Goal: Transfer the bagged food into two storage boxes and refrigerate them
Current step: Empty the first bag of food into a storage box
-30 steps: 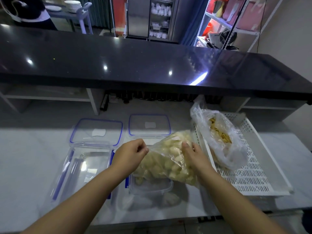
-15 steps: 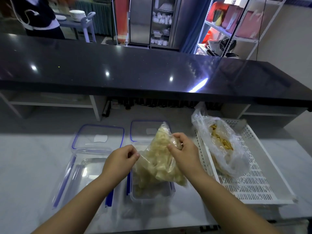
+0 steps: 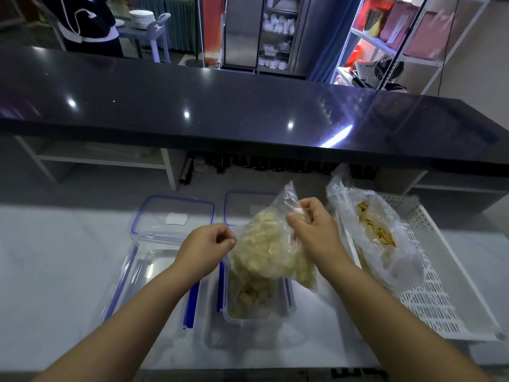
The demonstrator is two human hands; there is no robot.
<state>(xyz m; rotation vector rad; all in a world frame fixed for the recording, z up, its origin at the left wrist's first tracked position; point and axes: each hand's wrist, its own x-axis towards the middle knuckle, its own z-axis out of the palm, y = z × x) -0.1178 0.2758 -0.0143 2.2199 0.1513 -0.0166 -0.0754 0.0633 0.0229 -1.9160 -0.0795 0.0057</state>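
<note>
A clear plastic bag of pale food pieces (image 3: 264, 249) is tipped over the right storage box (image 3: 256, 315), and pale pieces lie inside that box. My left hand (image 3: 205, 248) pinches the bag's left edge. My right hand (image 3: 314, 230) grips the bag's upper right part. The left storage box (image 3: 132, 274) is clear with blue clips and holds no food. Two lids (image 3: 173, 216) lie behind the boxes, the right lid (image 3: 239, 208) partly hidden by the bag. A second bag with yellow strips (image 3: 374, 238) rests in the white tray (image 3: 446, 293).
A black counter (image 3: 248, 111) overhangs the white worktop (image 3: 55, 257). Dark bottles (image 3: 264, 164) line the recess under it. A person (image 3: 88, 23) stands beyond the counter at the far left. Shelving (image 3: 399, 42) and a steel cabinet (image 3: 264, 31) stand behind.
The bag has been tilted up more steeply over the right box, my right hand rising with its upper end. More pale pieces now lie in the box.
</note>
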